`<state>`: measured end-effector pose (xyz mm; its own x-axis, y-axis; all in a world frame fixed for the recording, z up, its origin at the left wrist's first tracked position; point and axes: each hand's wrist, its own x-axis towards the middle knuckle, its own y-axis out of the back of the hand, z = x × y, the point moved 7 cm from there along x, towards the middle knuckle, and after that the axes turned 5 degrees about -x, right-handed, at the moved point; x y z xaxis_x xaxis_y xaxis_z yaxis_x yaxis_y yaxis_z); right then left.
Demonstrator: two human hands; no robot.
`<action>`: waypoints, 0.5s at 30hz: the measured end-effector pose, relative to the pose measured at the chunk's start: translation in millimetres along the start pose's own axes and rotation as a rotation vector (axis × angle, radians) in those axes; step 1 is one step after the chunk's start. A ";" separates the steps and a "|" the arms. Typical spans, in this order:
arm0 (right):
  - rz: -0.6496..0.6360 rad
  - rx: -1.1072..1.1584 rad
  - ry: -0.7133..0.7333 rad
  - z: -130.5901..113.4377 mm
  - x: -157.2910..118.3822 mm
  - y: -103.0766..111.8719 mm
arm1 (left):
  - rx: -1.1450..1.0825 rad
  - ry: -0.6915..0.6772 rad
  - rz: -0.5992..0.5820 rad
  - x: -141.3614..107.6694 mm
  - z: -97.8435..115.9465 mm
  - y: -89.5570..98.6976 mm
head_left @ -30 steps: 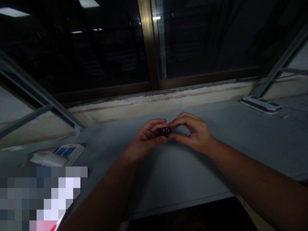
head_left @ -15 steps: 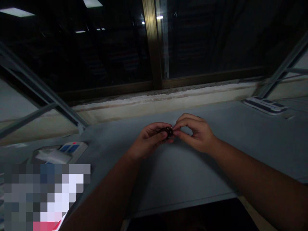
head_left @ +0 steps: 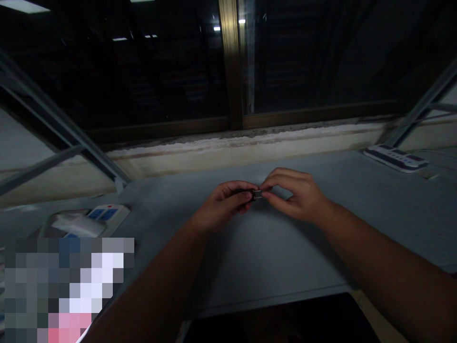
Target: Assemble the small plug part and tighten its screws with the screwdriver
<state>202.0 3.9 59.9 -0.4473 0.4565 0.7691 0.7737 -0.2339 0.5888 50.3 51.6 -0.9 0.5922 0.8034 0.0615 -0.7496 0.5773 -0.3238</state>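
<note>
Above the middle of the grey table (head_left: 271, 257), my left hand (head_left: 228, 202) pinches a small dark object (head_left: 253, 195) between thumb and fingers. A short, light, metal-looking piece (head_left: 258, 194) sticks out of its right end. My right hand (head_left: 293, 194) has thumb and forefinger closed at the tip of that piece, with a gap between the curved fingers behind. Most of the dark object is hidden by my left fingers, and its exact kind is too dim to tell.
A power strip (head_left: 116, 216) with a white adapter (head_left: 80, 225) lies at the left. Another power strip (head_left: 394, 158) is at the back right. Metal frame bars (head_left: 96, 159) rise on both sides, before a dark window with a low sill (head_left: 232, 155).
The light metal piece now shows between my hands, where round dark parts showed before. My right fingertips are slightly farther right. The camera view has shifted a little.
</note>
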 end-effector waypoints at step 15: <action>-0.141 -0.137 0.056 2.5 -1.7 -11.1 | 0.222 -0.019 -0.031 4.2 -2.7 1.8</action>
<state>195.3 7.8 51.4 -0.5742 0.4454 0.6869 0.6350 -0.2873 0.7171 52.2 55.6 -3.8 0.6115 0.7864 0.0869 -0.7793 0.6177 -0.1055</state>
